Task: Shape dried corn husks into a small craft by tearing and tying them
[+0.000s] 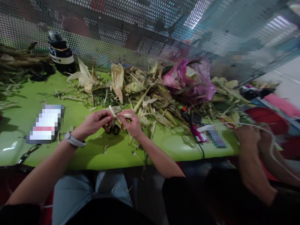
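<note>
My left hand (99, 121) and my right hand (131, 124) meet over the green table, fingertips pinched close together. Between them they hold a pale corn husk strip (112, 110); one light piece points up past my left fingers and another lies along my right fingers. How the pieces join is too small to make out. Black-handled scissors (114, 129) lie just below my hands, their blades hidden. Behind them stands an opened corn husk (117, 80), with another pale, peeled-back husk (84, 78) to its left.
A heap of husks (161, 109) and a pink plastic bag (191, 81) fill the back. A dark bottle (61, 53) stands back left, a phone (46, 123) nearer. On the right are a second phone (216, 137), a cable and another person's hands (248, 136). Perforated metal panel (131, 34) behind.
</note>
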`<act>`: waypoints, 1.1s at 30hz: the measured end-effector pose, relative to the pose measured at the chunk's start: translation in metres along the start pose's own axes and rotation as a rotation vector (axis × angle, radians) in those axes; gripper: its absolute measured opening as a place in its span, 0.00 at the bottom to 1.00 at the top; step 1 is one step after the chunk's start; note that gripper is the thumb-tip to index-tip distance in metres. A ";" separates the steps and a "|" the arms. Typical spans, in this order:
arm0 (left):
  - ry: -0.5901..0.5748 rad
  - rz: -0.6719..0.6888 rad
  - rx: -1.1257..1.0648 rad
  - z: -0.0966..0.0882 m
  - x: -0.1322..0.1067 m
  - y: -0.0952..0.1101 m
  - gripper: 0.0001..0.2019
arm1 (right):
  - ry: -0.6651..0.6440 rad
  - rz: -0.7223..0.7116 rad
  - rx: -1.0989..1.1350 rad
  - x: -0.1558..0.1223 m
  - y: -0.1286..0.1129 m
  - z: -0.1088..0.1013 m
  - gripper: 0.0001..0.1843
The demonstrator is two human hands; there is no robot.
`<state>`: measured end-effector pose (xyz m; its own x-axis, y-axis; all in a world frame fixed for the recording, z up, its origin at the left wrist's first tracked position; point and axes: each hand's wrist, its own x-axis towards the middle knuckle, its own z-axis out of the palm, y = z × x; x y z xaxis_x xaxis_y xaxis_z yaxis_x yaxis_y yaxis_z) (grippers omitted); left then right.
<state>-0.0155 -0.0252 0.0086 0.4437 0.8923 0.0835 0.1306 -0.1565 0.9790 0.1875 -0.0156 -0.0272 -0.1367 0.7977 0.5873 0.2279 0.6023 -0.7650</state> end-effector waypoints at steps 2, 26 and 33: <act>0.008 0.009 0.021 0.000 0.000 0.001 0.12 | 0.008 0.001 0.011 0.000 0.002 0.000 0.07; 0.032 0.001 -0.091 0.008 0.000 -0.006 0.12 | -0.019 0.298 0.123 -0.003 -0.005 0.004 0.13; 0.099 0.005 -0.116 0.011 0.001 -0.010 0.14 | 0.010 0.287 0.102 -0.004 -0.009 0.008 0.13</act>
<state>-0.0069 -0.0272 -0.0033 0.3537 0.9299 0.1007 0.0231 -0.1163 0.9929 0.1780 -0.0240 -0.0244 -0.0708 0.9359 0.3452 0.1575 0.3522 -0.9226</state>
